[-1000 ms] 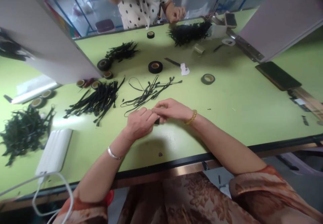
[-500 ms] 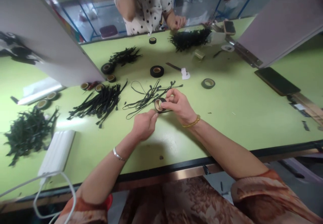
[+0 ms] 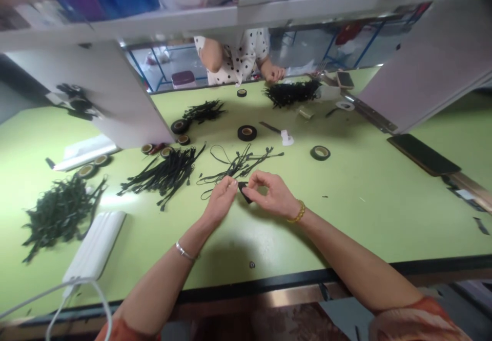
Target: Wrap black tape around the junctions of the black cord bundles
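My right hand [image 3: 275, 195] pinches a roll of black tape [image 3: 245, 193], now turned nearly edge-on, between thumb and fingers. Close on its left, my left hand [image 3: 221, 200] is closed with thumb against fingers; whatever it grips is too small or hidden to make out. Just beyond both hands lies a loose spread of thin black cables [image 3: 234, 165] with small connectors. A thicker bundle of black cables [image 3: 169, 172] rests to the left. Farther back sit a black tape roll [image 3: 246, 133] and another roll of tape [image 3: 320, 153] to the right.
A white power strip [image 3: 94, 246] and a dark green heap of cables [image 3: 61, 207] occupy the left. A dark phone-like slab [image 3: 423, 154] lies right. A blade [image 3: 270, 126] is at the back. Opposite, a person in a dotted shirt [image 3: 246, 59] sits beside another black heap [image 3: 292, 92].
The tape roll has turned from showing its open core to nearly edge-on. My left hand has lifted closer alongside it. The view has tilted up, bringing a shelf into sight.
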`<state>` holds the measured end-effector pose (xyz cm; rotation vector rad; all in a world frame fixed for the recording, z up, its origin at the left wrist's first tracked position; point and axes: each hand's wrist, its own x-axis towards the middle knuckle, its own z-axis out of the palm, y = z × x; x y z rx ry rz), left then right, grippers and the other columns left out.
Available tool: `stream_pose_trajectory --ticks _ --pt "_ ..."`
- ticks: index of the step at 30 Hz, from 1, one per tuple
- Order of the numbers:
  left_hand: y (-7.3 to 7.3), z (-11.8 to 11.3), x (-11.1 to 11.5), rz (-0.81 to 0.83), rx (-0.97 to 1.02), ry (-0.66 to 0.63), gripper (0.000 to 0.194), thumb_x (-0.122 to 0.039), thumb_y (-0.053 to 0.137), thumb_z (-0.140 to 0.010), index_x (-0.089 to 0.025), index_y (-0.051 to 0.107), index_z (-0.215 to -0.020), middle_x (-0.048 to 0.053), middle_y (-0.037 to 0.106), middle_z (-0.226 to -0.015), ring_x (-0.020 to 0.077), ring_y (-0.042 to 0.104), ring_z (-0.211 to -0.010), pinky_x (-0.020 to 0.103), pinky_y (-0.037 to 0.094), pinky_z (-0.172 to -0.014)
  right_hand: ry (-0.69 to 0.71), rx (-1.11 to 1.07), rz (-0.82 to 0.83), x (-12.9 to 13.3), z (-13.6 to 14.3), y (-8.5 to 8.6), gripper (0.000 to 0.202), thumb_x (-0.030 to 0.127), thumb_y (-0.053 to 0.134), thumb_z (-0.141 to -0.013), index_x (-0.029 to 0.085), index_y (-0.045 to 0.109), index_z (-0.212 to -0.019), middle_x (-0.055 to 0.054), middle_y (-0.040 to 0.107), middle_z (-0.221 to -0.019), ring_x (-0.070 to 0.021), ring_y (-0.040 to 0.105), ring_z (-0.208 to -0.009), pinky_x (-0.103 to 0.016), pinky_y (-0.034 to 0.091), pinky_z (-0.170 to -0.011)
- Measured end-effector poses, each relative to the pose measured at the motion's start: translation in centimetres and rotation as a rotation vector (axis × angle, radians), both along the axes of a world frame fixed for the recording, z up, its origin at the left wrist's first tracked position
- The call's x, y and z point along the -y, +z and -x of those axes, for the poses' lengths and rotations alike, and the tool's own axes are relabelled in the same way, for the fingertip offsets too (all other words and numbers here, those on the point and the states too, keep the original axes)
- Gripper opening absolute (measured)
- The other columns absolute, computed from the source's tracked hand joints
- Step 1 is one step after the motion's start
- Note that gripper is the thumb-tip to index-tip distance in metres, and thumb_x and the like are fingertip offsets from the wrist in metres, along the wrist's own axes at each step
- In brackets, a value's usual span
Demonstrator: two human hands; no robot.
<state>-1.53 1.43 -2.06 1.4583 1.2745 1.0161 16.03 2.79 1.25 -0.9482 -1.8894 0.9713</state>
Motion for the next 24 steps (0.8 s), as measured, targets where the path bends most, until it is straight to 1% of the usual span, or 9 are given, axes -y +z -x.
stream_pose_trajectory --ticks 3,6,8,11,14,15,17,20,24 --pt "0.7 0.2 0.1 -0.003 -0.051 -0.031 0.03 -0.044 0.054 -0.088 -0.02 0.044 -0.074 -0.007 0.042 -0.056 0.0089 0.034 -0.052 0.022 0.028 -0.05 -0.134 0.035 -0.108 -0.2 0.0 -0.3 0.016 0.03 0.064 -0.082 0.021 0.053 -0.074 -0.003 0.063 -0.074 -0.0184 0.057 -0.071 -0.034 0.047 -0.068" --pt "1.1 0.2 0.4 -0.085 -0.134 -0.074 0.025 -0.039 0.052 -0.089 -0.019 0.049 -0.075 -0.005 0.049 -0.061 0.0099 0.04 -0.056 0.023 0.032 -0.054 -0.28 0.155 -0.209 -0.5 -0.3 -0.1 0.014 0.033 0.061 -0.084 0.02 0.056 -0.082 -0.007 0.068 -0.085 -0.0225 0.059 -0.083 -0.038 0.045 -0.078" --pt "1.0 0.1 0.6 -0.202 -0.271 -0.109 0.023 -0.035 0.048 -0.092 -0.018 0.053 -0.077 -0.003 0.053 -0.065 0.0111 0.045 -0.06 0.024 0.035 -0.058 -0.257 0.318 -0.115 -0.7 -0.5 0.3 0.018 0.038 0.058 -0.087 0.019 0.058 -0.085 -0.005 0.069 -0.077 -0.0212 0.06 -0.075 -0.035 0.044 -0.073" --pt "0.4 0.0 1.0 -0.47 -0.59 -0.151 0.023 -0.027 0.044 -0.094 -0.018 0.059 -0.079 0.001 0.059 -0.073 0.0142 0.049 -0.069 0.027 0.036 -0.064 -0.12 0.455 0.159 -0.8 -0.7 0.7 0.025 0.041 0.054 -0.091 0.019 0.061 -0.084 -0.001 0.066 -0.06 -0.0164 0.058 -0.057 -0.029 0.041 -0.062" --pt "0.1 -0.1 1.1 -0.763 -0.845 -0.159 0.018 -0.019 0.047 -0.092 -0.019 0.061 -0.081 0.005 0.064 -0.086 0.0167 0.05 -0.076 0.03 0.035 -0.066 0.013 0.353 0.329 -0.9 -0.5 0.3 0.021 0.036 0.053 -0.093 0.018 0.065 -0.09 0.0 0.068 -0.061 -0.015 0.063 -0.059 -0.026 0.043 -0.062" --pt "0.0 0.0 1.1 -0.84 -0.906 -0.151 0.015 -0.017 0.049 -0.09 -0.019 0.062 -0.082 0.005 0.065 -0.089 0.0172 0.049 -0.076 0.031 0.034 -0.066 0.028 0.314 0.351 -0.9 -0.4 0.0 0.018 0.033 0.054 -0.092 0.018 0.066 -0.092 0.0 0.068 -0.062 -0.0148 0.063 -0.06 -0.026 0.043 -0.062" --pt "0.1 0.1 1.0 -0.958 -1.01 -0.117 0.01 -0.015 0.053 -0.086 -0.019 0.062 -0.082 0.006 0.065 -0.087 0.0186 0.047 -0.075 0.033 0.033 -0.067 -0.006 0.272 0.352 -0.9 -0.1 -0.6 0.015 0.029 0.058 -0.089 0.018 0.066 -0.094 0.0 0.069 -0.064 -0.0147 0.062 -0.06 -0.025 0.043 -0.061" --pt "0.3 0.2 1.0 -1.072 -1.106 -0.082 0.008 -0.014 0.055 -0.083 -0.018 0.061 -0.08 0.005 0.059 -0.072 0.0199 0.044 -0.07 0.035 0.03 -0.064 -0.072 0.232 0.353 -0.9 0.3 -1.3 0.014 0.026 0.061 -0.084 0.018 0.066 -0.094 0.0 0.066 -0.064 -0.0139 0.058 -0.059 -0.026 0.041 -0.06" --pt "0.2 0.0 1.2 -1.131 -1.087 -0.108 0.012 -0.01 0.052 -0.082 -0.018 0.059 -0.077 0.004 0.055 -0.066 0.0191 0.043 -0.066 0.034 0.029 -0.061 -0.055 0.044 0.559 -0.8 0.7 -1.5 0.02 0.026 0.065 -0.078 0.017 0.06 -0.095 0.006 0.055 -0.054 -0.0112 0.051 -0.051 -0.025 0.039 -0.055"
